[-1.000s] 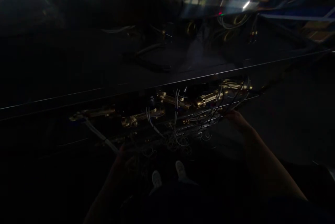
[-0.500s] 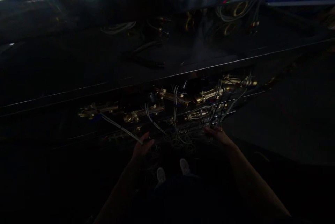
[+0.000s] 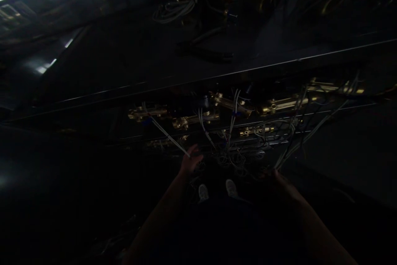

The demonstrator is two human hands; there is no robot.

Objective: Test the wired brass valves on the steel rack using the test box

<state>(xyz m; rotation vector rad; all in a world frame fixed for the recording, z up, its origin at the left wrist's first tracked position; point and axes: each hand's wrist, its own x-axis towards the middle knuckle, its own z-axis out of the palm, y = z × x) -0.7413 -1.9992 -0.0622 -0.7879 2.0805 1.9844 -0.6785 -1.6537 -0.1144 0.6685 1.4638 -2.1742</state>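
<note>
My left hand [image 3: 190, 162] is closed on the lower end of a thin pair of grey cables [image 3: 169, 136]. They run straight up to a brass fitting [image 3: 149, 112] on the left; the thumb and forefinger show slightly apart. On the right, my right hand [image 3: 283, 182] grips a looser bundle of grey cables [image 3: 319, 127] that climbs to the brass fittings [image 3: 328, 87] at far right. Its fingertips are dim and partly hidden. Between my hands hang more grey cables [image 3: 232, 126], from a brass fitting [image 3: 232, 103] in the middle, ending in a tangle.
Above the row lies a dark, shiny surface with a straight edge [image 3: 263, 68]. What look like dark-handled pliers [image 3: 211, 53] and a coil of grey cable [image 3: 175, 12] rest there. My shoes [image 3: 231, 188] stand below the tangled cables [image 3: 238, 161]. The scene is very dark.
The view has shifted, so the fittings and both hands appear further right. My right hand has moved lower and away from the fittings, drawing its cables out. The left still holds its cable pair.
</note>
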